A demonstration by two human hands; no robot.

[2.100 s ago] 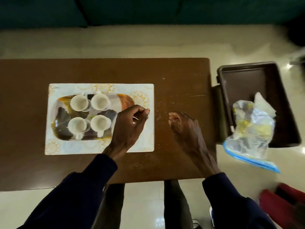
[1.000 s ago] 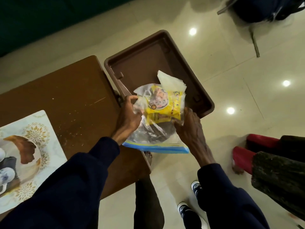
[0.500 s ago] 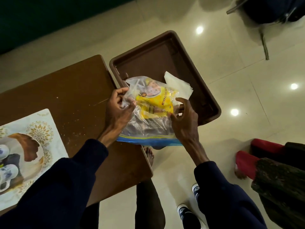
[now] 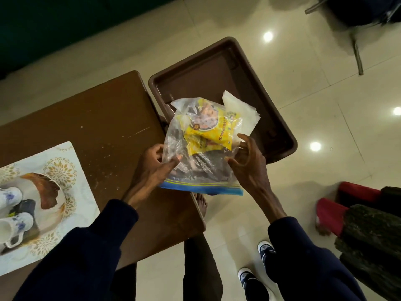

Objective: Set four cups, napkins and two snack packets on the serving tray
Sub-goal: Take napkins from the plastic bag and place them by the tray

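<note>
Both hands hold a clear bag (image 4: 195, 161) above the bench (image 4: 97, 118) edge and brown bin (image 4: 217, 68). Left hand (image 4: 156, 164) fingers pinch its left side; right hand (image 4: 249, 161) fingers curl around its right. Yellow packets (image 4: 212, 131) lie inside; napkins (image 4: 240, 111) lie behind. Cups (image 4: 13, 209) sit on the tray (image 4: 56, 161), far left.

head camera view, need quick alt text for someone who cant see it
Both hands, left hand and right hand, hold a clear zip bag containing a yellow snack packet and white napkins over a brown bin. To the left, a wooden table carries white cups on a serving tray.
</note>
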